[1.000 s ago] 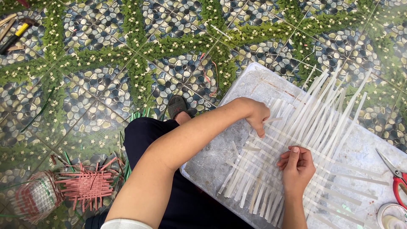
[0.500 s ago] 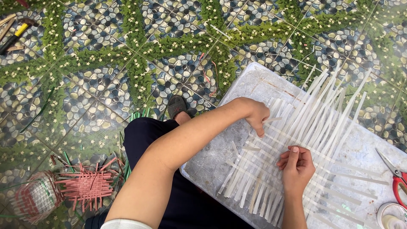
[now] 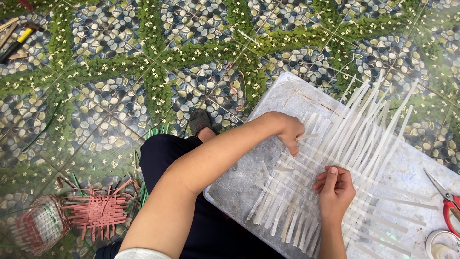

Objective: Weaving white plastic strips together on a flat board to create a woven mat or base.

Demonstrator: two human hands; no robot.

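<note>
Little has moved since the earlier frames: both my hands stay on the woven mat (image 3: 335, 163), and only my right hand (image 3: 335, 192) has crept slightly along its strip.

My left hand (image 3: 290, 132) reaches across from the left, its fingers curled together and pinching the end of one pale strip at the mat's near-left edge. My right hand rests on the middle of the mat, fingers closed together and pressing down on a crossing strip; whether it pinches that strip I cannot tell.

The mat is a loose weave of flat, translucent white strips, long ones fanning out toward its far end and shorter ones crossing them, with ragged free ends on every side. It lies on a grey, scuffed board (image 3: 249, 182) that sits on the pebble-and-leaf patterned floor (image 3: 120, 72).

Right of the mat, red-handled scissors (image 3: 448, 201) lie on the board, with a roll of tape (image 3: 443, 247) below them. Far left of the mat, on the floor, sit a pink woven piece (image 3: 96, 213) and a small pink-and-white basket (image 3: 40, 228).
</note>
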